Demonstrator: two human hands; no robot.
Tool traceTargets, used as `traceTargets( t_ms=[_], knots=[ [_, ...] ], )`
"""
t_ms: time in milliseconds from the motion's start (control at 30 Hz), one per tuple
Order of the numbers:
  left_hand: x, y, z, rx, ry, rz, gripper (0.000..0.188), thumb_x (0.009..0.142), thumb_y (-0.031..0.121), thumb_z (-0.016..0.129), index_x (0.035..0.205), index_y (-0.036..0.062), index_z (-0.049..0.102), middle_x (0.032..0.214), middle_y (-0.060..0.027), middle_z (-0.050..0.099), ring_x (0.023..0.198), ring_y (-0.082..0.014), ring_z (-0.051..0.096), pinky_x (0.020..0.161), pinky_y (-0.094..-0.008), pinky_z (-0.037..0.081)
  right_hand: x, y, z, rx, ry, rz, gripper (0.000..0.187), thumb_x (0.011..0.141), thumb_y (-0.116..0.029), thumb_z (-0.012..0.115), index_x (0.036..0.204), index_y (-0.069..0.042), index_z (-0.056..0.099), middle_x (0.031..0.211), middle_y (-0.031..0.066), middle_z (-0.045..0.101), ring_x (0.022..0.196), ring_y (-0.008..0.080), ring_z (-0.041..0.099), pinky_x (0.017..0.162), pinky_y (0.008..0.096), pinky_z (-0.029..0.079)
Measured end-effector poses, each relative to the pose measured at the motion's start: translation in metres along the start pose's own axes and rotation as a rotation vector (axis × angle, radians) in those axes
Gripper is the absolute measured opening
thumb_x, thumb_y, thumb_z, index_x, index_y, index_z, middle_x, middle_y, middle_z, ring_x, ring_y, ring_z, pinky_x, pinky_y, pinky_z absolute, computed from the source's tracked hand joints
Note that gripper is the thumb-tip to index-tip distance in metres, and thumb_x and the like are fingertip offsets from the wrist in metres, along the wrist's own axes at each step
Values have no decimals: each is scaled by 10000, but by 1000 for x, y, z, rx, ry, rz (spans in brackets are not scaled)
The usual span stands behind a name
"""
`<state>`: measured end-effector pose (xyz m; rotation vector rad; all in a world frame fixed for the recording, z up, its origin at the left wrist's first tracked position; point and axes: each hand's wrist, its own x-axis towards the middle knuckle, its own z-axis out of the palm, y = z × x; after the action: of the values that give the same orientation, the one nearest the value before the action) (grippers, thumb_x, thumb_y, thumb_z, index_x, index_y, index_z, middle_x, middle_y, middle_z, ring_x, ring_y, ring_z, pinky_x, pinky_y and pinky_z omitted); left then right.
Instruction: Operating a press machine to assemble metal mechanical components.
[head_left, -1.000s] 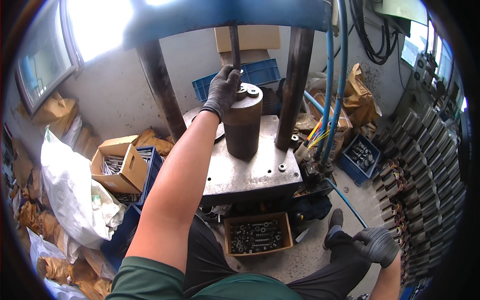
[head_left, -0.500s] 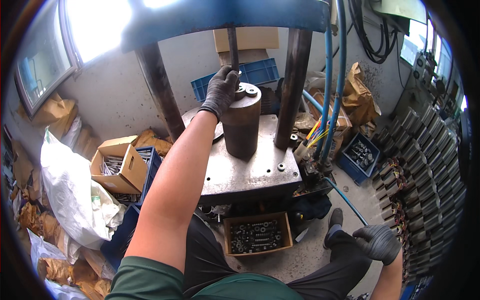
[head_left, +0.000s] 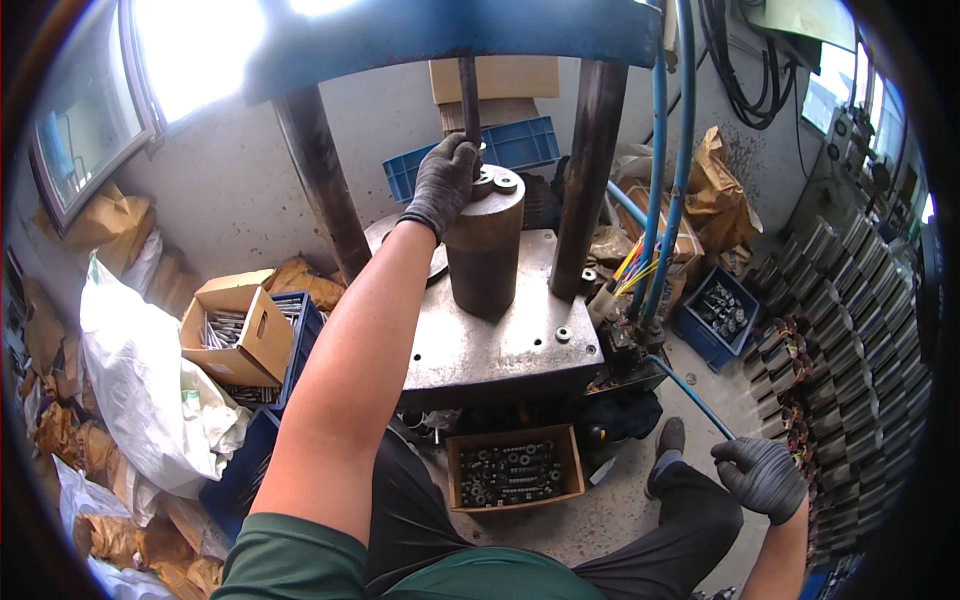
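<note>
In a dark grey glove, my left hand (head_left: 446, 183) has its fingers curled at the top of an upright steel cylinder (head_left: 485, 255), just below a vertical rod (head_left: 468, 98). A small metal piece sits under those fingers, largely hidden. A steel ring (head_left: 505, 184) lies beside it on the cylinder's top face. The cylinder stands on the metal bed (head_left: 470, 350) of a blue-framed press (head_left: 450, 38). At the lower right, my gloved right hand (head_left: 764, 480) is closed around the end of a blue lever (head_left: 692, 394).
Dark posts (head_left: 590, 180) flank the cylinder. A small ring (head_left: 563, 334) lies on the bed. Below is a cardboard box (head_left: 515, 468) of metal parts; a blue crate (head_left: 718, 312) stands right. Stacked metal cores (head_left: 850, 350) line the right, a box of rods (head_left: 235, 325) the left.
My right hand and the lever's end have risen slightly. My left hand stays at the top of the cylinder.
</note>
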<state>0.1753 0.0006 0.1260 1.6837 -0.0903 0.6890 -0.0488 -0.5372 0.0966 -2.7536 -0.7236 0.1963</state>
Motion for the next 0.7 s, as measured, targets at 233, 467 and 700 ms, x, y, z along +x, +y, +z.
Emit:
traceTargets(
  t_ms=[233, 467, 700],
  knots=[
    [12, -20, -6, 8, 38, 59, 265, 1045, 151, 470, 1171, 44, 677, 928, -35, 663, 842, -124, 630, 803, -272, 565, 84, -12, -43, -92, 842, -201, 99, 941, -61, 680, 1011, 9, 684, 855, 193, 664, 773, 361, 673, 730, 432, 536],
    [-1, -6, 0, 143, 80, 55, 283, 1051, 167, 486, 1243, 60, 665, 996, -68, 733, 907, -152, 665, 876, -304, 530, 191, 4, -107, 116, 799, -171, 501, 1062, -474, 593, 965, 6, 698, 815, 181, 660, 798, 323, 667, 772, 430, 513],
    [5, -25, -14, -242, 278, 223, 303, 1003, 94, 510, 1255, 18, 661, 957, -66, 726, 852, -149, 656, 874, -299, 543, 213, -7, -117, 39, 758, 5, 464, 1020, -452, 643, 1038, 0, 746, 872, 215, 730, 819, 354, 725, 798, 438, 547]
  ],
)
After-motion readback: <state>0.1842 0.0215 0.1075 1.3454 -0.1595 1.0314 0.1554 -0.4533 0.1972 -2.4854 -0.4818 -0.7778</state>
